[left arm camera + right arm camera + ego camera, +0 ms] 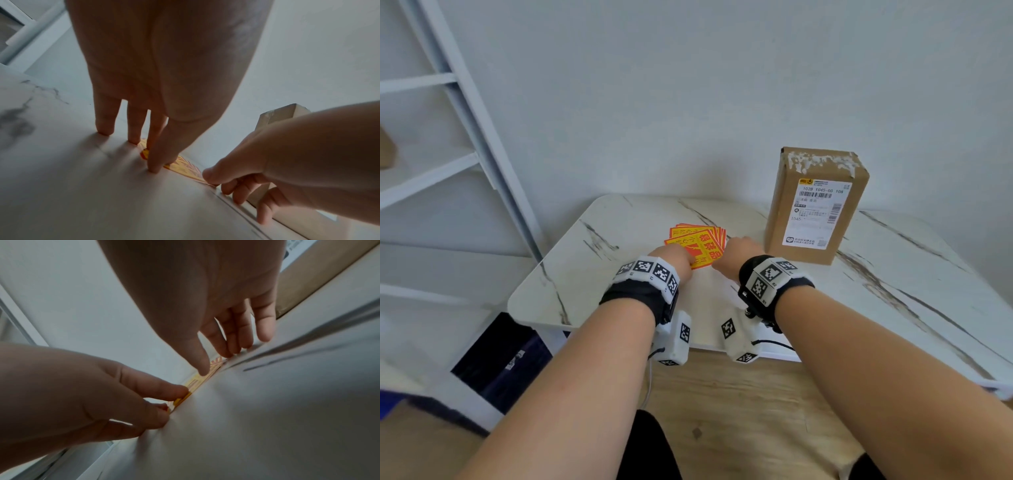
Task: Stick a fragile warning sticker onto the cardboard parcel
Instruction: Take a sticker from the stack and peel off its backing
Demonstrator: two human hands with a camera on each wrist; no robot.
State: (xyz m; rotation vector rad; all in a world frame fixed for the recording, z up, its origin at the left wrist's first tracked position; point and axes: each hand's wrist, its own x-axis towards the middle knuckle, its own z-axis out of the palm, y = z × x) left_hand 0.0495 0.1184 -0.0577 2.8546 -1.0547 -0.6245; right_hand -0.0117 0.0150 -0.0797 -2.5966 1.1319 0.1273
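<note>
Fragile warning stickers [697, 245], red and yellow, lie fanned in a small stack on the marble-patterned tabletop [592, 260], just left of the cardboard parcel [815, 205], which stands upright and bears a white shipping label [815, 214]. The left hand [671, 257] presses the near left edge of the stack with straight fingers [156, 160], fingertips down on stickers and tabletop. The right hand [739, 251] works at the stack's near right corner, thumb [200, 360] and curled fingers closing on a sticker's edge; whether the corner is truly gripped cannot be told. Both wrists wear black straps with marker tags. A white shelf frame [465, 113] leans at left.
</note>
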